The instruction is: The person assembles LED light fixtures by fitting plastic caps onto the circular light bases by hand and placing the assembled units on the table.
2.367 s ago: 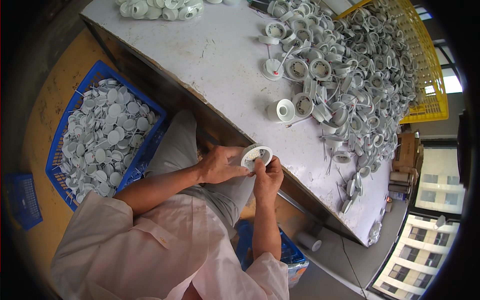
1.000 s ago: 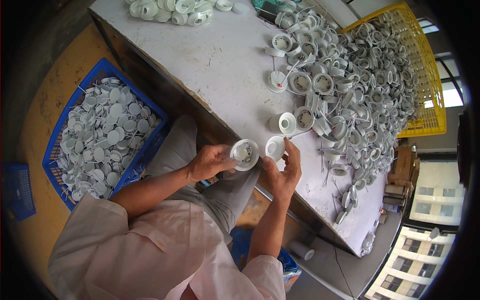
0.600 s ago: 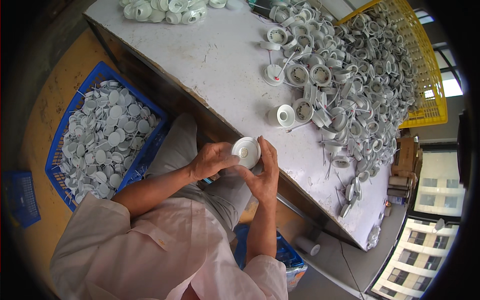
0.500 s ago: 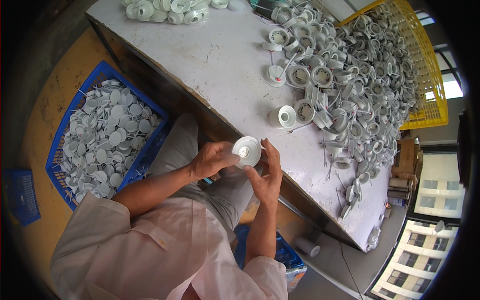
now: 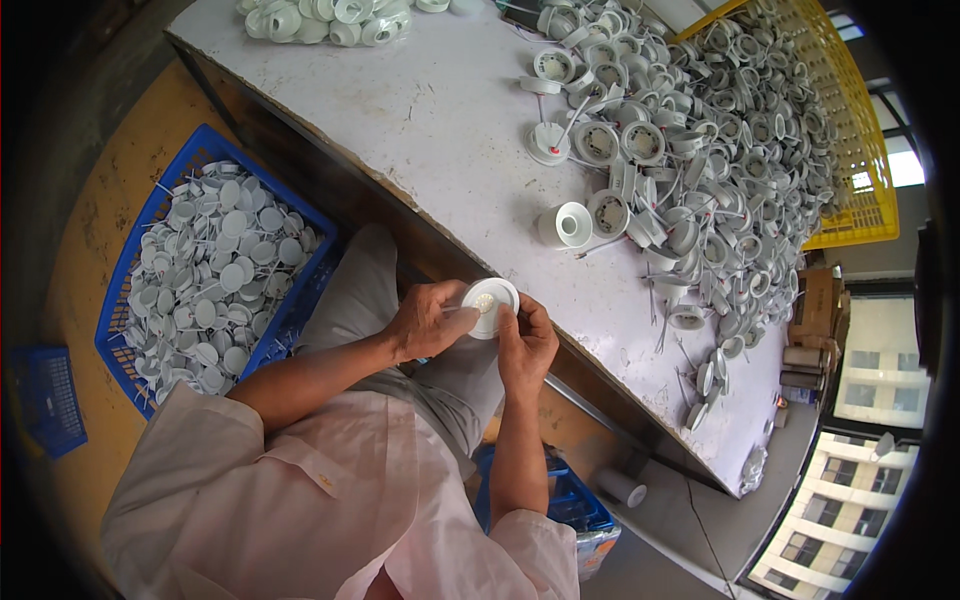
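Note:
Above my lap, close to the table's edge, I hold a white round downlight housing (image 5: pixel 482 326), its open face turned up and a pale disc with small dots showing inside. My left hand (image 5: pixel 425 322) is closed on its left side, thumb on the rim. From the right, my right hand (image 5: pixel 527 350) grips the rim, with the thumb pressed on the near part. Beyond on the table stands a white cup-shaped housing (image 5: pixel 566 226), beside a ring-shaped light fitting (image 5: pixel 608 212) at the near side of a large heap.
The heap of white light fittings (image 5: pixel 700 180) with wires covers the right of the table (image 5: pixel 420 130), against a tipped yellow basket (image 5: pixel 868 190). A bag of white housings (image 5: pixel 335 22) lies at the far left. A blue basket (image 5: pixel 106 318) of white discs stands left of me.
My right hand has closed in on the housing, its fingers folding around the rim and its thumb moving onto the near part. My left hand keeps its grip.

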A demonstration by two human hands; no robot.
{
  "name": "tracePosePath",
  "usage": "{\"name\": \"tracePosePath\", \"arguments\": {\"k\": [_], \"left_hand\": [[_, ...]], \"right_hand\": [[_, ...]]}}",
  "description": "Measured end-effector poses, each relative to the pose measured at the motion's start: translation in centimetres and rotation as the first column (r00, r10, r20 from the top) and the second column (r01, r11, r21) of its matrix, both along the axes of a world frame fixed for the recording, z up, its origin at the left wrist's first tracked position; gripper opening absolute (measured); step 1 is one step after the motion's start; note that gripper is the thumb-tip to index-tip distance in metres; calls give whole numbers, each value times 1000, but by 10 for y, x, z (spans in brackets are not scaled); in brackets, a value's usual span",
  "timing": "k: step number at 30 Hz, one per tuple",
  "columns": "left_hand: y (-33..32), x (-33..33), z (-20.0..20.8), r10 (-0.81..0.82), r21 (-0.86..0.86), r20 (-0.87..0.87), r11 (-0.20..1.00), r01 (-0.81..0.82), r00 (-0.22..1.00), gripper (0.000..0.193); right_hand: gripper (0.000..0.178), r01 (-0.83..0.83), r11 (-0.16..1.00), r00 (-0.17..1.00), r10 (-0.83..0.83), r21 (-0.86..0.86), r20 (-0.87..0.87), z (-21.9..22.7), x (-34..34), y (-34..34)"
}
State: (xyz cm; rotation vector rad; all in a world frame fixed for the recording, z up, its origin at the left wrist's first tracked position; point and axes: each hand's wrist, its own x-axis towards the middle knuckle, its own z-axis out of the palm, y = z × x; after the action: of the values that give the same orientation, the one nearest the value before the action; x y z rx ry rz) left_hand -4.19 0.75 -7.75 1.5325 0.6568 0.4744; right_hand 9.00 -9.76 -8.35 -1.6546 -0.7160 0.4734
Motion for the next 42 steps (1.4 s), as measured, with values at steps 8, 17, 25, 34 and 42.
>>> {"name": "tracePosePath", "arguments": {"k": [8,17,25,34,42], "left_hand": [[-1,7,-8,-8,-17,2,1000,8,1000,28],[-2,12,-7,-41,-122,-80,992,31,996,26],[1,21,-23,-93,-238,117,964,119,989,32],[-15,53,-24,-194,-201,60,959,202,979,23],[-39,104,22,-415,-319,-148,879,353,898,26]], "right_hand": [[20,26,1000,999,-27,12,43,4,-1,-2],[19,41,999,997,-42,17,61,2,0,-6],[43,44,999,999,-45,25,29,6,19,-19],[74,-185,942,578,333,-278,745,43,45,-27],[70,-88,944,599,305,-318,741,51,89,-73]]}}
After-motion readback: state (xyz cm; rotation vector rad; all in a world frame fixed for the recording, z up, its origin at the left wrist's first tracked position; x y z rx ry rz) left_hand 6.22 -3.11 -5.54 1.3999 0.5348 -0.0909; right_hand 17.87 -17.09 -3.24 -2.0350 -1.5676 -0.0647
